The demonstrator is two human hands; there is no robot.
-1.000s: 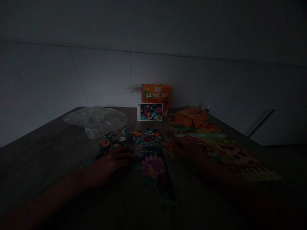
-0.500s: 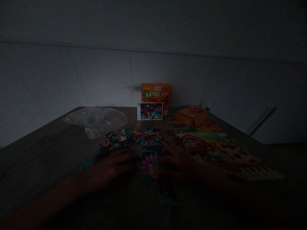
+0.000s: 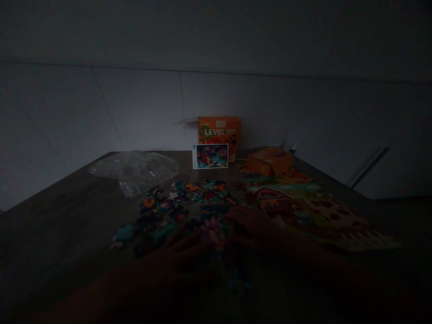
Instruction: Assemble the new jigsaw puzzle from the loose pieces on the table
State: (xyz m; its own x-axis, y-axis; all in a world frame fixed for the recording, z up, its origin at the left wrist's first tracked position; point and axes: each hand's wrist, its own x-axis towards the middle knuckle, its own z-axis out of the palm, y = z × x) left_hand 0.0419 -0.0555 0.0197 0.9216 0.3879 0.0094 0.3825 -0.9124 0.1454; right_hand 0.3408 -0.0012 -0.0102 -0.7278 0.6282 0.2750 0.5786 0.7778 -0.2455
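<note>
In the dim light, a joined puzzle section (image 3: 212, 229) with a pink-purple figure lies on the table between my hands. My left hand (image 3: 178, 256) rests low beside its left edge, open, fingers stretched toward the pink part. At the right edge, my right hand (image 3: 249, 225) is closed, fingers and thumb around a greenish puzzle piece (image 3: 229, 227) that touches or nearly touches the section. Loose puzzle pieces (image 3: 164, 230) lie beyond my left hand. More pieces (image 3: 216, 186) are scattered behind the section. Darker pieces (image 3: 239, 279) lie nearer me, barely visible.
A picture card (image 3: 212, 156) leans against an orange "LEVEL UP!" box (image 3: 221, 123) at the back. Crumpled clear plastic (image 3: 138, 168) lies at the back left. On the right are a farm-scene puzzle (image 3: 324, 216) and a smaller orange box (image 3: 270, 159). A wall stands behind the table.
My left hand has moved nearer me and right, uncovering loose pieces; its fingers now reach over the section's lower left. My right hand stays at the right edge, with a greenish piece showing at its fingers.
</note>
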